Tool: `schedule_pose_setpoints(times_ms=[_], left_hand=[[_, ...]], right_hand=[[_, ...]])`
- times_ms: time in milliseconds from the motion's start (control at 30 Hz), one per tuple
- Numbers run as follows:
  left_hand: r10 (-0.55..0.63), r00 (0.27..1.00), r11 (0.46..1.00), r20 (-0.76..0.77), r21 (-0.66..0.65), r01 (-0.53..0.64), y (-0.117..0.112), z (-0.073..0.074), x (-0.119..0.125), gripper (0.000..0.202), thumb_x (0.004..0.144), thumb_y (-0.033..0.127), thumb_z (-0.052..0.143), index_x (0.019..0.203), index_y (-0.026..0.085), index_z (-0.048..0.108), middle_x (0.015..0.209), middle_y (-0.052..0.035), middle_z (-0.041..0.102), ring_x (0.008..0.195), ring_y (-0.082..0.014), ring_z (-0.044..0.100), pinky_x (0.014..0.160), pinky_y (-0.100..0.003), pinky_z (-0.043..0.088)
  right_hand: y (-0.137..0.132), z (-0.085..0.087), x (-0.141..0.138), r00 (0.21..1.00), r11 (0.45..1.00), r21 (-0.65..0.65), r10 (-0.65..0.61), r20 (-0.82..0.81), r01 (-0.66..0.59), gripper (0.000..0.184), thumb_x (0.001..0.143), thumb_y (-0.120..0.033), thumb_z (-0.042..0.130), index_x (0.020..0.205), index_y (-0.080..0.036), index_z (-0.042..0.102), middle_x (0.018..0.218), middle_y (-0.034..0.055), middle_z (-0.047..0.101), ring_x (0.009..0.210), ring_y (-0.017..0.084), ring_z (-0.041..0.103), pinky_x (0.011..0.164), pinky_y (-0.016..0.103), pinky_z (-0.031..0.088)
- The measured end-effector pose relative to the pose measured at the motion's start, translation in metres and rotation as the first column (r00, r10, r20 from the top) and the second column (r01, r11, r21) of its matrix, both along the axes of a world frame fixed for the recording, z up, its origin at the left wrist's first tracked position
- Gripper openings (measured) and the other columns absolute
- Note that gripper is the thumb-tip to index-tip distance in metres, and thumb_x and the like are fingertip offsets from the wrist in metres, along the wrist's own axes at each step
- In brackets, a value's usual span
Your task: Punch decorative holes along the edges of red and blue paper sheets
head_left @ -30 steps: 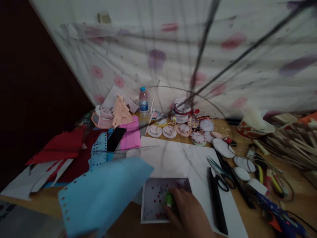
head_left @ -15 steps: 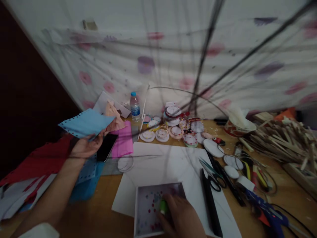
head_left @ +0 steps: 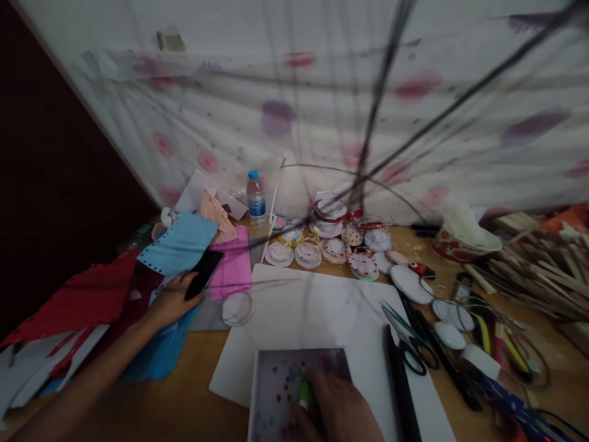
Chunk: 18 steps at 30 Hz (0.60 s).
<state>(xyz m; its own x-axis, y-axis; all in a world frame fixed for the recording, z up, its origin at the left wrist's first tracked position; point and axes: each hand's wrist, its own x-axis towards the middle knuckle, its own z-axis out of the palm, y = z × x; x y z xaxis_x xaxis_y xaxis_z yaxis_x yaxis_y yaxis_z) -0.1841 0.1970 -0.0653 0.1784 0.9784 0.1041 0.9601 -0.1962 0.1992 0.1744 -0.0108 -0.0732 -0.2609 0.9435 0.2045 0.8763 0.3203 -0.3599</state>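
My left hand (head_left: 171, 301) is at the lower end of a dark smartphone (head_left: 204, 274), its fingers and thumb closed about the phone's edges. The phone lies flat, next to a light blue sheet (head_left: 178, 244) with a row of dark holes along its edge. My right hand (head_left: 343, 405) is inside a shallow, white-walled box (head_left: 253, 393), closed on a small green object (head_left: 304, 393) whose kind I cannot make out. Small red and bluish pieces (head_left: 286, 388) are scattered on the box floor. The box rests on a large white sheet (head_left: 294, 307).
Scissors (head_left: 409, 344) and a long black tool (head_left: 401, 387) lie to the right. Decorated white discs (head_left: 307, 255) and a water bottle (head_left: 256, 199) stand behind. Red sheets (head_left: 78, 301) lie left, wooden sticks (head_left: 543, 264) far right. Dark blurred cords cross the view.
My left hand has let go of the raised light blue sheet, which now lies lower, and has moved down to the phone. My right hand stays in the box with the green object.
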Motion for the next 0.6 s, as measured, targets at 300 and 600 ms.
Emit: schedule_pose_setpoints(times_ms=[300,600], left_hand=[[-0.100,0.990,0.995,-0.098,-0.017,0.099,0.046,0.005,-0.013,0.030,0.091,0.030,0.057,0.118,0.016,0.055,0.120,-0.0086,0.058,0.102,-0.0238,0.060,0.086,-0.045,0.050],[-0.123,0.974,0.989,-0.191,0.054,0.136,-0.032,0.009,-0.040,0.063,0.072,0.045,0.063,0.127,0.016,0.051,0.142,-0.0160,0.043,0.133,-0.0357,0.035,0.105,-0.047,0.034]], right_hand=[[0.000,-0.003,0.004,1.000,0.997,0.077,0.003,0.013,-0.004,0.039,0.070,-0.022,0.064,0.103,-0.021,0.046,0.071,0.0003,0.068,0.060,0.022,0.067,0.055,0.031,0.048],[0.004,-0.001,0.006,0.998,0.986,0.155,0.064,-0.015,-0.061,0.031,0.074,-0.024,0.061,0.102,-0.020,0.048,0.067,0.0003,0.067,0.055,0.021,0.067,0.050,0.029,0.049]])
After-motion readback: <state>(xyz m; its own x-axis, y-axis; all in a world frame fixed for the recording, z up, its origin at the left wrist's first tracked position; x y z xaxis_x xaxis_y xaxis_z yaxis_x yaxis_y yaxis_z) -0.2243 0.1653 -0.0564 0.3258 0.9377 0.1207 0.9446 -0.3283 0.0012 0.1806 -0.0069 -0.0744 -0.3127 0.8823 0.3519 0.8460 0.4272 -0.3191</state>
